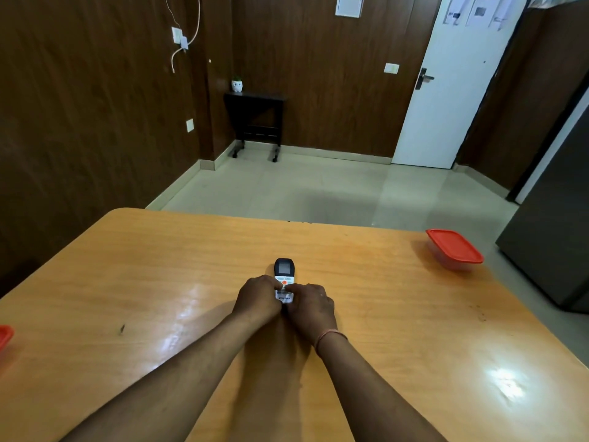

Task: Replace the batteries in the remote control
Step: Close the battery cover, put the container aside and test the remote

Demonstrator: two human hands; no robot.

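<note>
A small remote control [284, 270] with a black top, a grey screen and a white button face lies face up near the middle of the wooden table [159, 282]. My left hand [257, 296] grips its lower left side and my right hand [310, 306] grips its lower right side. Both thumbs rest on the button area by an orange button. The remote's lower end is hidden under my fingers. No batteries are visible.
A clear plastic box with a red lid [454, 248] sits at the table's far right corner. Another red-lidded item [4, 338] pokes in at the left edge. A dark cabinet [554, 244] stands right of the table.
</note>
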